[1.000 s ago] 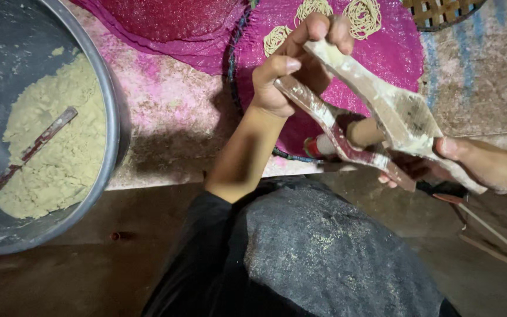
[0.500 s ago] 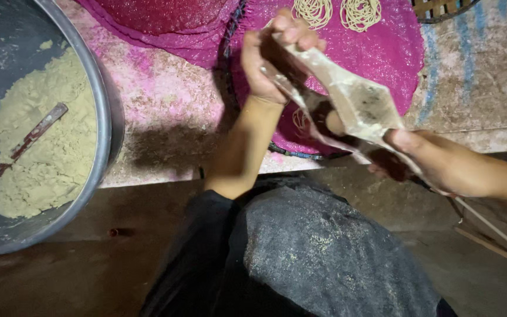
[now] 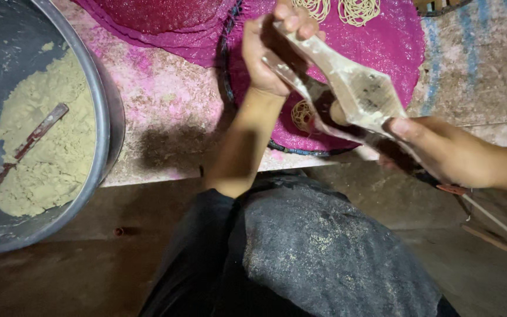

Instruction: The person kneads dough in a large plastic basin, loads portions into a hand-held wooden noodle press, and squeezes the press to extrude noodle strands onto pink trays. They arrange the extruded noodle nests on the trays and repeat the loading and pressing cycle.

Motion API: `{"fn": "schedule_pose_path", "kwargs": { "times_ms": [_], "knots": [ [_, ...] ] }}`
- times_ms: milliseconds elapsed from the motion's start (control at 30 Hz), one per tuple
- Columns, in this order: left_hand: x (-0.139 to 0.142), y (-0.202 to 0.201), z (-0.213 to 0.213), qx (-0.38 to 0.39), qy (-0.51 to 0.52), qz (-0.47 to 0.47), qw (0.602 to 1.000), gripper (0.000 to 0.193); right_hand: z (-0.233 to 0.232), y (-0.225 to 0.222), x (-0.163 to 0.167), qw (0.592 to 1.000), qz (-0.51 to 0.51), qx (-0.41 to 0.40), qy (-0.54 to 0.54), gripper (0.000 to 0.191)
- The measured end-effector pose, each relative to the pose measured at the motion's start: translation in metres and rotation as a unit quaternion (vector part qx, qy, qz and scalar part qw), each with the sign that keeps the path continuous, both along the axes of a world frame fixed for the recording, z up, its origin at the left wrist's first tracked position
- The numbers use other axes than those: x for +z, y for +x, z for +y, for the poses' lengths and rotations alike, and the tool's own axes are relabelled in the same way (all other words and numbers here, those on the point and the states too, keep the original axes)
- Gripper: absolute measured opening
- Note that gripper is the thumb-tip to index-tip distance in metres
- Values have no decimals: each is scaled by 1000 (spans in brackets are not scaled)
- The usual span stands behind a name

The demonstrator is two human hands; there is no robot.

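I hold a dough-caked wooden noodle press with both hands over a round magenta mesh tray. My left hand grips the far ends of its two handles. My right hand grips the near ends. A small coil of pale noodle strands lies on the tray under the press. Two more noodle coils sit at the tray's far side.
A large grey metal basin at the left holds tan dough with a stick lying in it. Another magenta tray lies at the top. My dark, flour-dusted lap fills the bottom. Thin sticks lie at the right.
The two handles have come together from spread apart. A small noodle coil now lies on the tray under the press. Both hands have shifted slightly right.
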State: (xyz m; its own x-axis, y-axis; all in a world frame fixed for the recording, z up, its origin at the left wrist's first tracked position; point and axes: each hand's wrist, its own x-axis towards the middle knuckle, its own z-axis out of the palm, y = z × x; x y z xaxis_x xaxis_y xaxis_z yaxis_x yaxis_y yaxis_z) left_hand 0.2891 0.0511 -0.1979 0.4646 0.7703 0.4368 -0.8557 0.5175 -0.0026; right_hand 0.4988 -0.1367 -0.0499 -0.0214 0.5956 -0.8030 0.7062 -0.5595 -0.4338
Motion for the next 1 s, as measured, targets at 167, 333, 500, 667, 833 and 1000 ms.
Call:
{"fn": "schedule_pose_path", "kwargs": {
  "times_ms": [167, 333, 500, 667, 833, 1000],
  "knots": [
    [-1, 17, 16, 64, 73, -8, 995, 41, 2, 13, -4, 995, -93, 9, 37, 78],
    [1, -15, 20, -72, -142, 270, 950, 57, -12, 24, -21, 989, 51, -1, 140, 83],
    [-10, -39, -39, -151, 60, 577, 800, 76, -36, 35, -40, 970, 140, -32, 194, 87],
    [-5, -48, -76, 8, 264, 655, 708, 66, -52, 31, -70, 926, 217, -150, 271, 91],
    [4, -71, -103, 218, 543, 746, 317, 68, -73, 24, -101, 838, 347, -267, 325, 101],
    [9, -63, -118, 321, 577, 690, 296, 67, -103, 18, -148, 736, 421, -350, 399, 104]
  ]
}}
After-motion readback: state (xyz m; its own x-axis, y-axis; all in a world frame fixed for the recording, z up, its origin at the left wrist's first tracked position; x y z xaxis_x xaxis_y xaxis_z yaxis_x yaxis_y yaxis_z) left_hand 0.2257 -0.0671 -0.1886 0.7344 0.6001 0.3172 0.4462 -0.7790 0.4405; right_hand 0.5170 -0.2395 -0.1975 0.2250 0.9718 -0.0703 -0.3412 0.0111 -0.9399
